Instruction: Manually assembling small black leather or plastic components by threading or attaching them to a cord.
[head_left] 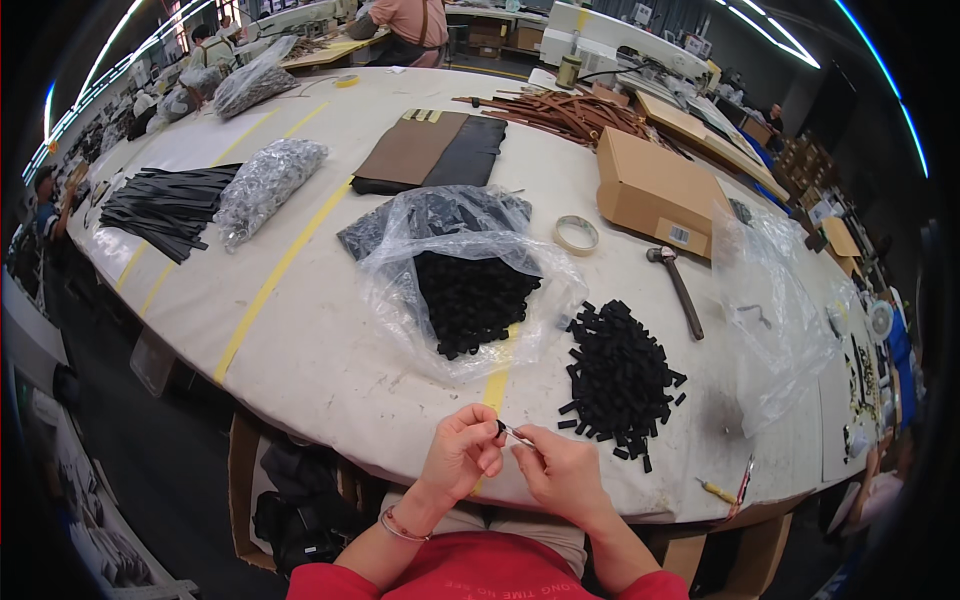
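My left hand (pixel 458 452) pinches a small black piece (pixel 501 428) between thumb and fingers, just over the table's near edge. A thin metal tool (pixel 519 438) is gripped in my right hand (pixel 564 472), its tip at the black piece; its exact kind is too small to make out. Right of my hands lies a loose pile of short black pieces (pixel 618 375), like little tubes or loops. Beyond my left hand an open clear plastic bag (pixel 390 335) lies on its side, holding many similar black pieces (pixel 475 305).
On the white-covered table (pixel 330 390) are a hammer (pixel 678 290), tape roll (pixel 576 235), cardboard box (pixel 660 185), empty-looking plastic bag (pixel 765 320), black strips (pixel 165 208), filled bag (pixel 268 190), leather sheets (pixel 425 150), brown straps (pixel 570 115) and a yellow-handled tool (pixel 718 491). People work farther off.
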